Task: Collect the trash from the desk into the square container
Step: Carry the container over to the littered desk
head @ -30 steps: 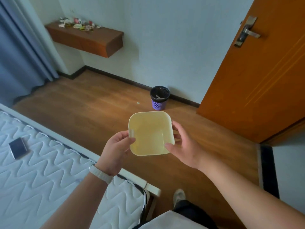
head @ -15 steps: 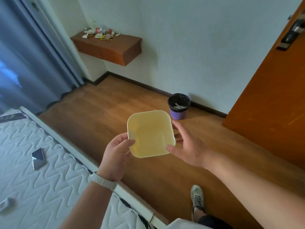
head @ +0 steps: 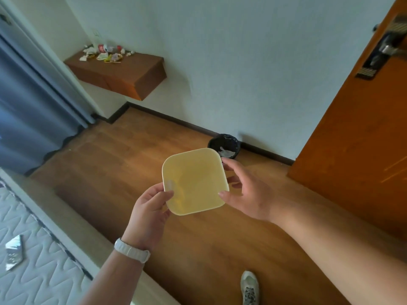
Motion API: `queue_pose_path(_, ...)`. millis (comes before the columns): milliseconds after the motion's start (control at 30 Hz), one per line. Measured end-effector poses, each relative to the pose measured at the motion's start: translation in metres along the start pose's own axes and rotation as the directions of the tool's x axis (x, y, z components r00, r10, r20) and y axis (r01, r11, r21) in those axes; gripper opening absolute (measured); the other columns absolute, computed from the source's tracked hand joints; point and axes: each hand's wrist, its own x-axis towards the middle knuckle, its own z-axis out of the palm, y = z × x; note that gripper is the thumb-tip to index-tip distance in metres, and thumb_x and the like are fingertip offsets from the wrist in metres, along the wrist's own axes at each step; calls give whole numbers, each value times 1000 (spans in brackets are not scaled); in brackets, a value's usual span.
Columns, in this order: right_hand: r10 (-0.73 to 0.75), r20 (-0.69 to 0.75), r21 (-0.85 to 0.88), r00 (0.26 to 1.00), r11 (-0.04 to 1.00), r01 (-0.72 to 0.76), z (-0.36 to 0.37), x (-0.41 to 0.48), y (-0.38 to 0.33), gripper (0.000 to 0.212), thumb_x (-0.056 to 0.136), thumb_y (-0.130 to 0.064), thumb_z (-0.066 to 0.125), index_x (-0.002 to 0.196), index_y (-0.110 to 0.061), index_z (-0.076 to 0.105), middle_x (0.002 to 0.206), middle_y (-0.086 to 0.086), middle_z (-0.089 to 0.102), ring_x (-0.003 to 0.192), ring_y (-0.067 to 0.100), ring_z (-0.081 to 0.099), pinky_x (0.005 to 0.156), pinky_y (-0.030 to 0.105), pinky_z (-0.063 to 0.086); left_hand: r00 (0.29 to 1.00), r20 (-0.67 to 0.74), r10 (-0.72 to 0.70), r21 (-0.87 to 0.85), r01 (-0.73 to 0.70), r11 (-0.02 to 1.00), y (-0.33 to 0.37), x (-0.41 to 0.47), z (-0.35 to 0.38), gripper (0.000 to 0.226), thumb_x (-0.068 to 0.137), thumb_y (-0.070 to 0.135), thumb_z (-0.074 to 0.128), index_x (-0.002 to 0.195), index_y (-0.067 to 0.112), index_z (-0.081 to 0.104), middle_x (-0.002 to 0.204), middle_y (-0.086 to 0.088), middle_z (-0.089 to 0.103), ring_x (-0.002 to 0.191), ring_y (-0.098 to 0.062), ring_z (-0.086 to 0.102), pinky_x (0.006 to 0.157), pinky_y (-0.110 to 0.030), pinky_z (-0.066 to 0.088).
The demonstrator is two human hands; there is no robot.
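Note:
I hold a pale yellow square container (head: pixel 196 179) in front of me, above the wooden floor; nothing lies inside it. My left hand (head: pixel 149 208) pinches its near left corner, thumb over the rim. My right hand (head: pixel 248 192) grips its right side, thumb on the near right corner and fingers behind. Far off at the upper left, a wall-mounted wooden desk (head: pixel 132 73) carries a scatter of trash (head: pixel 105 52): crumpled papers and wrappers in white, red and yellow.
A small purple bin with a black liner (head: pixel 225 145) stands by the wall, just behind the container. An orange door (head: pixel 356 133) fills the right. A white mattress (head: pixel 33 260) with a dark phone (head: pixel 14 252) lies at the lower left, blue curtains (head: pixel 26 119) beyond it.
The view has swung and tilted, bringing the desk closer and more toward the centre. The container stays held in both hands with the same grip.

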Motion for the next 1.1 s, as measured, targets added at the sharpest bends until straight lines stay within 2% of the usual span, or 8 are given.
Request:
queue_pose_path(267, -53, 40, 52, 998, 997, 51, 6, 56, -11, 74, 88, -41, 67, 149, -36, 26, 135, -27, 44, 116, -11, 50, 99, 19, 42, 997, -73, 3, -19, -4, 1000, 24, 43, -22, 21, 92, 2, 52, 105, 1, 69, 91, -16, 72, 81, -28, 66, 68, -37, 58)
queue_pose_path(400, -73, 89, 36, 993, 997, 71, 31, 104, -28, 71, 89, -33, 69, 147, -34, 28, 136, -28, 41, 118, -9, 49, 96, 15, 42, 995, -98, 9, -26, -12, 1000, 38, 72, -59, 24, 93, 2, 51, 110, -2, 67, 90, -16, 71, 77, -26, 66, 62, -33, 57)
queue_pose_path(500, -73, 110, 6, 991, 997, 72, 51, 150, -42, 74, 88, -33, 70, 149, -32, 28, 141, -20, 44, 116, -4, 52, 99, 24, 46, 995, -104, 7, -53, -12, 999, 52, 101, -91, 22, 94, 1, 49, 105, 1, 68, 85, -12, 73, 72, -23, 66, 62, -32, 57)
queue_pose_path(633, -57, 89, -18, 994, 998, 59, 81, 214, -73, 74, 88, -33, 69, 149, -35, 27, 138, -22, 44, 115, -7, 52, 102, 31, 47, 997, -70, 28, -93, -35, 995, 85, 147, -139, 22, 88, 5, 57, 106, 0, 68, 85, -12, 74, 72, -22, 67, 61, -30, 56)
queue_pose_path(700, -72, 91, -26, 993, 997, 75, 95, 249, -92, 74, 86, -38, 67, 148, -38, 27, 138, -23, 45, 118, -3, 52, 102, 34, 47, 998, -50, 44, -95, -49, 994, 107, 170, -165, 26, 81, 9, 60, 104, 1, 68, 85, -12, 75, 73, -22, 69, 60, -28, 55)
queue_pose_path(800, -84, 97, -52, 992, 995, 89, 116, 300, -118, 75, 78, -52, 63, 143, -46, 27, 141, -20, 45, 122, 2, 52, 102, 38, 48, 997, -44, 62, -101, -66, 993, 136, 200, -204, 20, 85, 6, 57, 101, 5, 70, 87, -11, 76, 74, -20, 70, 60, -27, 55)
queue_pose_path(967, -140, 117, -79, 983, 986, 150, 143, 361, -148, 73, 85, -41, 68, 141, -53, 23, 142, -22, 42, 120, -5, 49, 99, 34, 51, 994, -76, 76, -94, -83, 992, 173, 240, -251, 20, 93, -1, 51, 101, 5, 68, 84, -7, 76, 72, -17, 70, 62, -27, 54)
queue_pose_path(1100, -170, 143, -105, 975, 977, 185, 153, 405, -164, 70, 80, -52, 64, 133, -66, 20, 141, -24, 43, 121, -2, 50, 98, 32, 52, 989, -104, 102, -100, -112, 989, 195, 270, -274, 19, 89, 3, 55, 102, 6, 68, 84, -6, 76, 71, -16, 69, 63, -28, 52)
